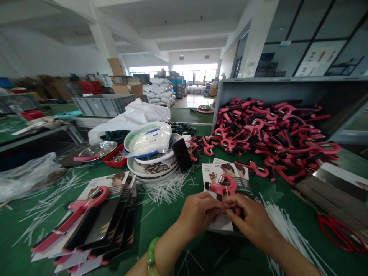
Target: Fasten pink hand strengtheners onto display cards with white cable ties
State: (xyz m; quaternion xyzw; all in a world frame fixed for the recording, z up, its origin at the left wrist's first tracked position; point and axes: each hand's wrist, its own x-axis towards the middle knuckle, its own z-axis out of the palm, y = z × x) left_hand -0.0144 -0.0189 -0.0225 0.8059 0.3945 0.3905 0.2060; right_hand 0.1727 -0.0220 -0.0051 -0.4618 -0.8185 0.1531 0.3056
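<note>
My left hand [197,212], with a green bangle on its wrist, has its fingers pinched together at the lower part of a pink hand grip [229,183]. From the right, my right hand [250,214] meets it there with bent, closed fingers. The grip lies on a printed card [209,171], with a second card partly behind it. My fingers cover its handles, and anything small between the fingertips is hidden. To the left, a stack of cards carries another pink and black grip [83,207].
A grey crate [287,90] on its side spills many pink grips [258,130]. White ties [290,234] lie beside my right forearm. Red scissors [340,232] and stacked cards [336,195] are at right. Plates [152,168], a phone [182,155] and a red tray [116,156] stand behind.
</note>
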